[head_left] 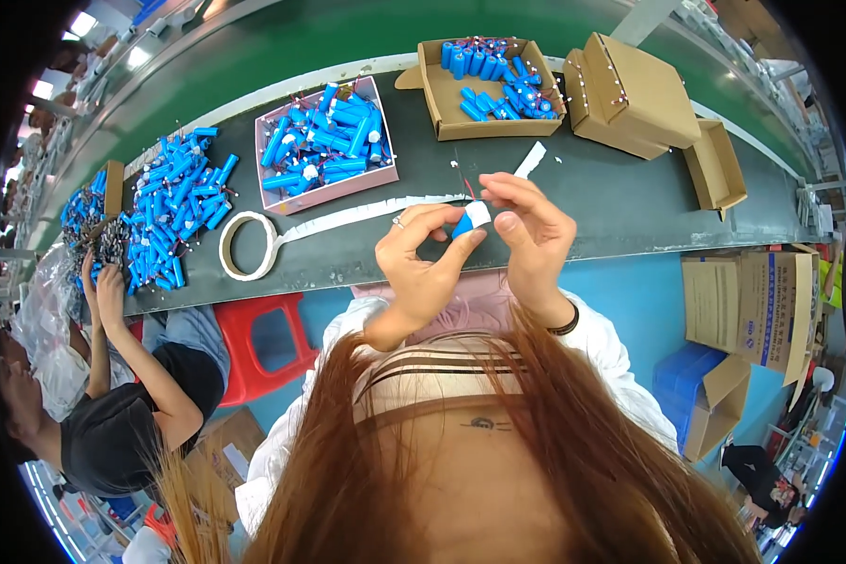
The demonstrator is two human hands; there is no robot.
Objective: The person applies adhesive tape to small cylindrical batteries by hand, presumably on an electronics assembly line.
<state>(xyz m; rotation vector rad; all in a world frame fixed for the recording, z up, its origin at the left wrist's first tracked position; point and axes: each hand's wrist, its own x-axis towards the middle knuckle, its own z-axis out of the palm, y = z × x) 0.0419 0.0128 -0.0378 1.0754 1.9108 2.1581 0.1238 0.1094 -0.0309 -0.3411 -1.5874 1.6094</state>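
Note:
Between the thumb and fingers of my left hand (412,263) is a small blue cylindrical battery (462,227), tilted, with a white patch over its upper end. A thin red wire (468,185) rises from that end. My right hand (541,237) is just to the right, its thumb and fingers curved and apart, with nothing visible in them. Its fingertips are close to the wire; whether they touch it I cannot tell. Left of my hands lies a roll of white tape (226,249). Its cut strip (357,214) stretches across the dark bench toward the battery.
A pink box (334,190) of blue batteries and a cardboard box (498,129) of wired ones stand behind. Further right are a closed carton (630,103) and a tray (714,169). A battery pile (174,202) lies left, near a co-worker's hands (108,287).

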